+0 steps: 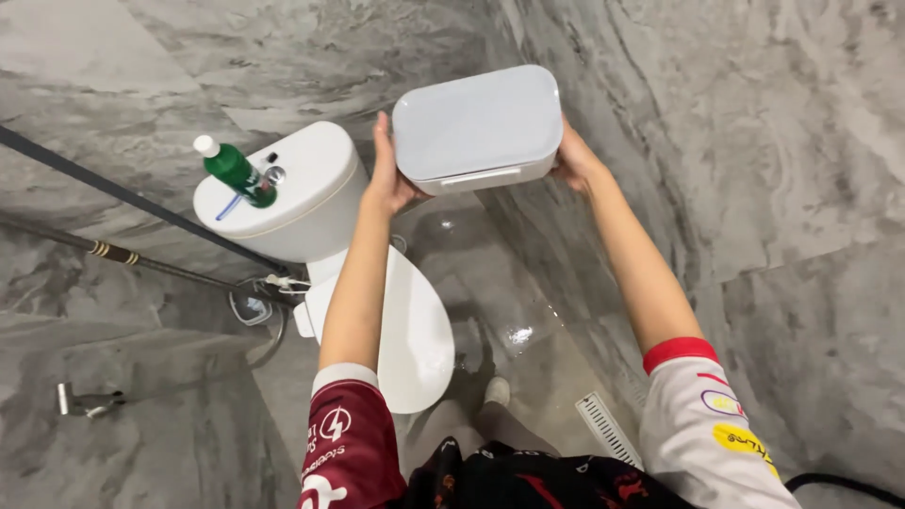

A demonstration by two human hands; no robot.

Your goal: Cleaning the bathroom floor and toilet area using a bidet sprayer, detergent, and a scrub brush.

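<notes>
Both my hands hold a white rounded rectangular bin with a closed lid [476, 127] up in the air in front of me. My left hand [388, 174] grips its left side, and my right hand [573, 158] grips its right side. Below and to the left stands a white toilet [415, 330] with its lid down. On the toilet's tank [302, 203] lies a tilted green bottle with a white cap [236, 172].
Grey marble tiles cover the walls and the wet floor [514, 302]. A dark rod with gold bands [123, 254] and a spray hose [255, 306] are on the left. A floor drain grate [606, 429] lies near my right leg. A black hose [844, 484] runs at the lower right.
</notes>
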